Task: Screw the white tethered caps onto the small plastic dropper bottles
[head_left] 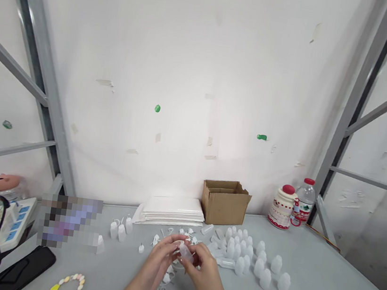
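Note:
Over the middle of the table, my left hand and my right hand meet around a small translucent plastic bottle. The bottle is tilted, its body pinched in my right fingers. My left fingertips close around its upper end, where a bit of white shows; whether that is a cap is hard to tell. Small white caps with thin strap tails lie scattered under and behind my hands. Just right of my hands are several more translucent bottles, some lying down and many standing upright.
Several capped bottles stand at the left. Behind are a stack of white sheets and an open cardboard box. A cream-and-red jar and a water bottle stand back right. A phone, power strip and bead bracelet lie left.

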